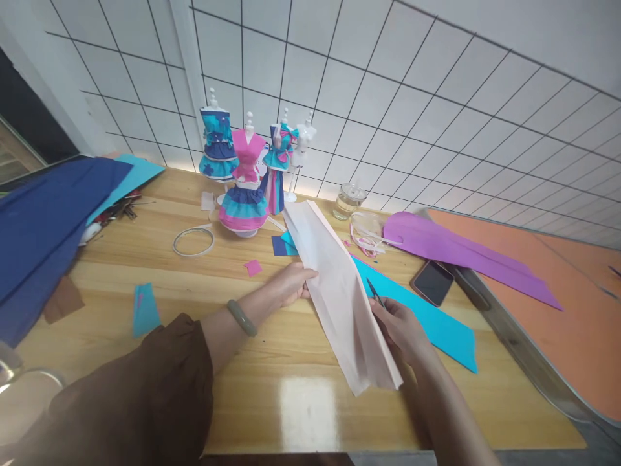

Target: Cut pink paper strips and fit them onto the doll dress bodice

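Observation:
A long folded sheet of pale pink fabric or paper slants across the middle of the view, lifted over the wooden table. My left hand pinches its left edge between thumb and fingers. At its right edge my right hand is closed around dark scissors, whose blades point up and left beside the sheet. Beneath the sheet and my right hand lies a turquoise strip, partly covered. Some fingers of my right hand are hidden.
Dressed mini mannequins stand by the tiled wall, near a glass of liquid. A phone and a purple piece lie right. Navy fabric is left; a white ring and turquoise scrap lie left of centre.

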{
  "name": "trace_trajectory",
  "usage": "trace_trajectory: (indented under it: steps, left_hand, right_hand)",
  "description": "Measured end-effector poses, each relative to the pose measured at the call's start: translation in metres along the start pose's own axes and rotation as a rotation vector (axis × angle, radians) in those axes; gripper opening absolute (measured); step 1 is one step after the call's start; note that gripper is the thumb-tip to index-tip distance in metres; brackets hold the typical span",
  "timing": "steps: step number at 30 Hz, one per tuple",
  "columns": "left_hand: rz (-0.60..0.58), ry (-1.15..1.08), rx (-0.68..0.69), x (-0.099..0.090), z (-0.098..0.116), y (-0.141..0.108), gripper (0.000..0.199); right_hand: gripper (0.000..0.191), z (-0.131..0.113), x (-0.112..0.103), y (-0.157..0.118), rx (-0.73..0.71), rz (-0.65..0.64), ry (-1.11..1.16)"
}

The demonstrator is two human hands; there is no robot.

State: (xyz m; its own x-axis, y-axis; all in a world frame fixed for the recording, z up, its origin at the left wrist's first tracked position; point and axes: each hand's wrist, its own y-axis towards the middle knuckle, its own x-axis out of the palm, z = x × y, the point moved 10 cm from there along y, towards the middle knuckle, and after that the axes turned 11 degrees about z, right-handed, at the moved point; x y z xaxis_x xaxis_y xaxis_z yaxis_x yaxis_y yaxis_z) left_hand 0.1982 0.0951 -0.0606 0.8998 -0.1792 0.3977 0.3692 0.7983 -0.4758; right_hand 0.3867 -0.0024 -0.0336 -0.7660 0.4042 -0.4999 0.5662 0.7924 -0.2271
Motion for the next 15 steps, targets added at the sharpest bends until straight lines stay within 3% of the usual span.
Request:
trace_trajectory:
  steps: [4,7,11,15]
  left_hand:
    - [0.013,-0.028,-0.002,-0.001,-0.002,0.004,0.022]
    - [-0.001,-0.052,0.012,0.0,-0.001,0.005,0.02]
    - [0.016,-0.046,0.012,-0.002,-0.002,0.005,0.016]
    - [-0.01,-0.004,0.017,0.001,-0.004,0.004,0.02]
  right_hand:
    - [0.039,-0.009,0.005,0.005,-0.056,0.029,0.008]
    - [0.039,-0.025,-0.006,0.006,-0.181,0.121,-0.04]
    - [0.034,-0.048,-0.031,-0.004,-0.37,0.295,-0.298]
    - [0.033,-0.043,-0.048,-0.009,-0.402,0.394,-0.618]
